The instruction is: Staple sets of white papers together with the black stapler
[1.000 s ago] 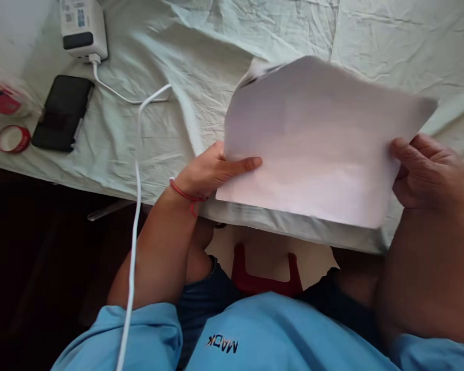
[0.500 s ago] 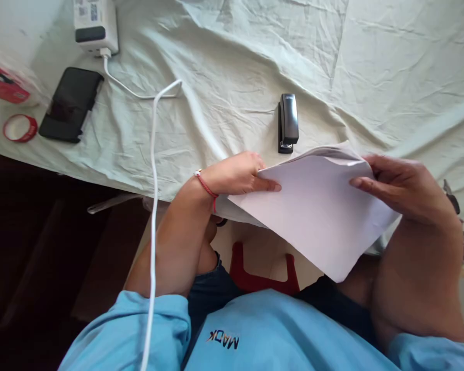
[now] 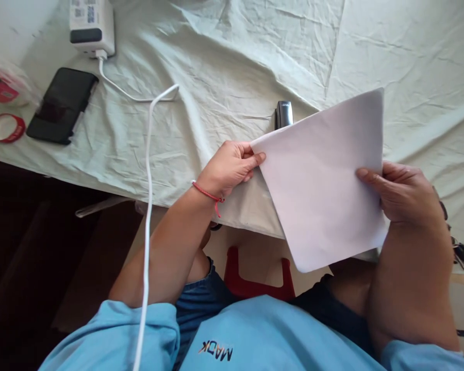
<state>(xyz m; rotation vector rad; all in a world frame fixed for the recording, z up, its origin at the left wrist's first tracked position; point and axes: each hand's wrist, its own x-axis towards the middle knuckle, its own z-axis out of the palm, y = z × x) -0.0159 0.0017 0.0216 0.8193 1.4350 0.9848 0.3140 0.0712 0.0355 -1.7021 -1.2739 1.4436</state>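
Observation:
Blank white paper sheets (image 3: 325, 180) are held up over the table's front edge, tilted, their surface now flat. How many sheets there are I cannot tell. My left hand (image 3: 235, 165) pinches the upper left corner between thumb and fingers. On the right edge my right hand (image 3: 404, 188) is closed, its thumb on the front face and the fingers behind. A black stapler (image 3: 284, 113) lies on the cloth just beyond the paper, which hides its near end.
A pale green cloth (image 3: 224, 62) covers the table. At left are a black phone (image 3: 62, 105), a red tape roll (image 3: 5, 129) and a white power block (image 3: 92, 26) with a white cable (image 3: 149, 180). Keys (image 3: 461, 252) lie far right; a red stool (image 3: 259, 288) stands below.
The paper has straightened from a bent, loose shape and its far edge has swung up, now covering part of the stapler. My left hand has shifted to the upper left corner.

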